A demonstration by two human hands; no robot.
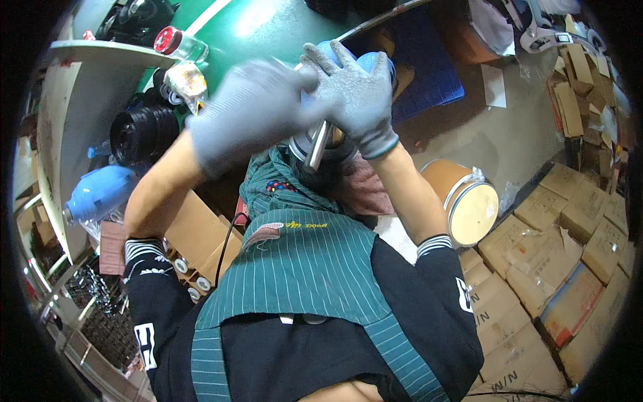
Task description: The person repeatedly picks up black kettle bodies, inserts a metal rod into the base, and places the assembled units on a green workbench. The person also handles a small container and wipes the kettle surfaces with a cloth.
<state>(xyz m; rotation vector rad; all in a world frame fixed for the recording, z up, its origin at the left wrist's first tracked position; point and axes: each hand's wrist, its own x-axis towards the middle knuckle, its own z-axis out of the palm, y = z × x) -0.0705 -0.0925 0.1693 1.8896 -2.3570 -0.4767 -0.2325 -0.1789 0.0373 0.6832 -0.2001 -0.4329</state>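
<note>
Both my hands wear grey gloves and are close together in front of me. My left hand [251, 110] is smeared by motion, its fingertips near the right thumb, so its grip cannot be made out. My right hand [362, 100] has its fingers stretched and spread in front of a rounded blue thing [367, 62]; whether it touches that thing is unclear. Below the hands a short shiny metal bar [317, 149] slants down toward me, its upper end hidden behind the gloves. Around the bar is a dark round part, mostly covered.
At the left stands a pale shelf [94, 50] with a red-lidded clear jar [179, 44] near it. Black coils [144, 134] and a blue bottle-like thing [100, 194] are below. To the right are a brown drum [469, 208] and many stacked cardboard boxes [536, 261].
</note>
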